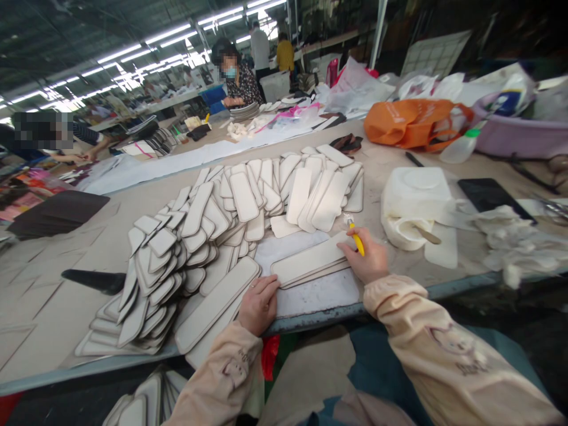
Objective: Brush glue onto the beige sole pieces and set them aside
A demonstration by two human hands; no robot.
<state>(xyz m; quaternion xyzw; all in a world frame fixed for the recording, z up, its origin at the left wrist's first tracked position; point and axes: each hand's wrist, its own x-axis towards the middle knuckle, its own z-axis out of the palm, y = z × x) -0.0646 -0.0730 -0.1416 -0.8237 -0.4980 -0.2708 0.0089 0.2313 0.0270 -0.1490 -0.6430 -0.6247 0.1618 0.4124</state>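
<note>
My right hand (pixel 369 260) grips a yellow-handled brush (pixel 355 235) with its tip over the far end of a long white strip piece (pixel 306 261) lying on a white sheet (pixel 319 293). My left hand (pixel 260 303) rests with fingertips on the near end of that strip, beside another long strip (pixel 217 303). A large heap of white rounded pieces (pixel 222 225) spreads across the table to the left and behind.
A white container with a stick in it (pixel 412 207) stands right of my hand, with crumpled white rags (pixel 510 239) and a black tablet (pixel 492 195) beyond. An orange bag (pixel 412 121) lies farther back. Other people work at tables behind. Dark pieces (pixel 57 213) lie at left.
</note>
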